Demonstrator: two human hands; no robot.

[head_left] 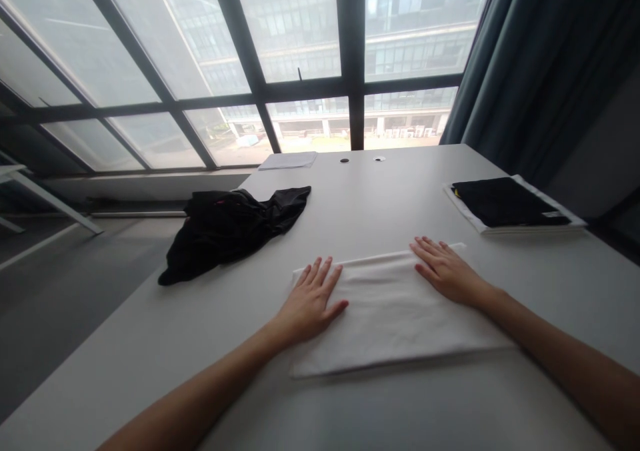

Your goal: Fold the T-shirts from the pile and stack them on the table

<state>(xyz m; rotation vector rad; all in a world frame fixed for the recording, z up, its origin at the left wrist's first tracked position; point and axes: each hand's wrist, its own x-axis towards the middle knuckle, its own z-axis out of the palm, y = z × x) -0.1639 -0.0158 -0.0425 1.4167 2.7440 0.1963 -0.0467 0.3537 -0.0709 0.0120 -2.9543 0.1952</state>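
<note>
A white cloth (385, 311), folded into a flat rectangle, lies on the white table (370, 204) in front of me. My left hand (309, 302) rests flat on its left part, fingers stretched out and thumb apart. Toward the far right corner, my right hand (445, 271) lies palm down on the same cloth with its fingers extended. Slight wrinkles run across the fabric between the two hands. Neither hand grips anything.
A crumpled black garment (225, 228) lies at the table's left edge, partly hanging over. On the right, a folded black garment (505, 201) sits on folded white cloth (475, 221). White sheets (287, 161) lie at the far edge. A dark curtain (505, 71) hangs beside the windows.
</note>
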